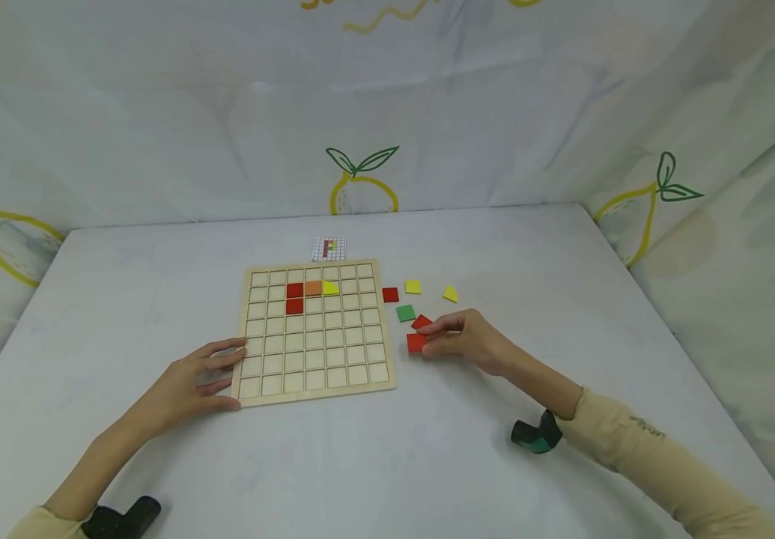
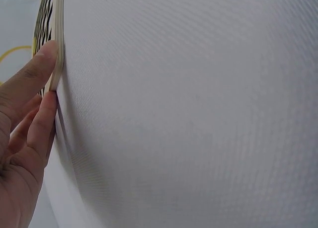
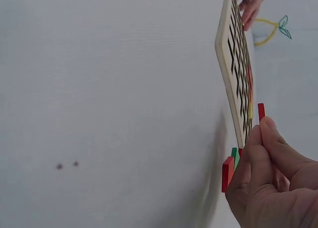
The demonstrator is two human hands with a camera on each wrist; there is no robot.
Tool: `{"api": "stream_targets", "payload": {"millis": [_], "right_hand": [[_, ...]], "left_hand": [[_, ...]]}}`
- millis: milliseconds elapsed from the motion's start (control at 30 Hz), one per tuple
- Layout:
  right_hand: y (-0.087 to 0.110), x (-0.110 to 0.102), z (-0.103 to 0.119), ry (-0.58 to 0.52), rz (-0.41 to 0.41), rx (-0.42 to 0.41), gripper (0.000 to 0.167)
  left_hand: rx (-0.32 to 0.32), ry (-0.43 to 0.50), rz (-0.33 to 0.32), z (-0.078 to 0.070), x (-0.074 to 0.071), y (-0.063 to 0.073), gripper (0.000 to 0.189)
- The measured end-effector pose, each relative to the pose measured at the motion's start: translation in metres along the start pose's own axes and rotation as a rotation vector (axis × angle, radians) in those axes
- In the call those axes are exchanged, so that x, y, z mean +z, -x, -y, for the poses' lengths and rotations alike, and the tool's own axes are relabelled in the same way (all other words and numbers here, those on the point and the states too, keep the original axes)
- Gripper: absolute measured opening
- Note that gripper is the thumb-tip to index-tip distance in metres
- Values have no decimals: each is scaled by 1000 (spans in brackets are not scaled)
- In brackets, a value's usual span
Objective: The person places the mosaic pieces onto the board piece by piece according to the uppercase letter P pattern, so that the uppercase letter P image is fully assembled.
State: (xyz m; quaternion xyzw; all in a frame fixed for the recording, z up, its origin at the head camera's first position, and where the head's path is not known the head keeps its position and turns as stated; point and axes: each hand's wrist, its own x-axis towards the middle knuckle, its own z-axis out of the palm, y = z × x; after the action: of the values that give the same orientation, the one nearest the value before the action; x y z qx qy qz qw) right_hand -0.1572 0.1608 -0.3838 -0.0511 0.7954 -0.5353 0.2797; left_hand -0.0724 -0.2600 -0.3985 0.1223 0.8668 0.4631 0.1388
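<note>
A wooden grid board [image 1: 315, 359] lies on the white table. Along its left edge and near-left corner, my left hand [image 1: 188, 383] rests with fingers and thumb spread and fairly straight. Just right of the board, my right hand [image 1: 473, 343] pinches a red square tile [image 1: 415, 343] between thumb and finger; the right wrist view shows that tile [image 3: 261, 110] edge-on above the fingertips. Another red tile [image 1: 421, 321] lies by my fingers, partly covered by them. In the grid sit two dark red squares [image 1: 294, 306], an orange square [image 1: 313, 288] and a yellow piece [image 1: 330, 287].
Beside the board's right edge lie a dark red tile [image 1: 390, 295], a green tile [image 1: 406, 313], a yellow square [image 1: 413, 287] and a smaller yellow piece [image 1: 451, 293]. A small printed pattern card [image 1: 329, 249] lies behind the board. Fabric walls surround the table.
</note>
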Motion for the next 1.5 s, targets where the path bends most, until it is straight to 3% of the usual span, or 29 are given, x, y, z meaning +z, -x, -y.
{"api": "stream_targets", "payload": {"millis": [367,633,1100,1500], "right_hand": [[-14,9,14,-83,27,-7,34],[-27,25,22,-61,7,-64,34],[-52,53,32,-131,13,-102,33],[-71,69,46,-32,14,-171,30]], "left_hand": [[2,-3,-1,-2,0,0,74],[-22,0,-7,-2,1,0,75],[-30,15,-6,-3,2,0,75],[-2,9,-11,-2,1,1,74]]}}
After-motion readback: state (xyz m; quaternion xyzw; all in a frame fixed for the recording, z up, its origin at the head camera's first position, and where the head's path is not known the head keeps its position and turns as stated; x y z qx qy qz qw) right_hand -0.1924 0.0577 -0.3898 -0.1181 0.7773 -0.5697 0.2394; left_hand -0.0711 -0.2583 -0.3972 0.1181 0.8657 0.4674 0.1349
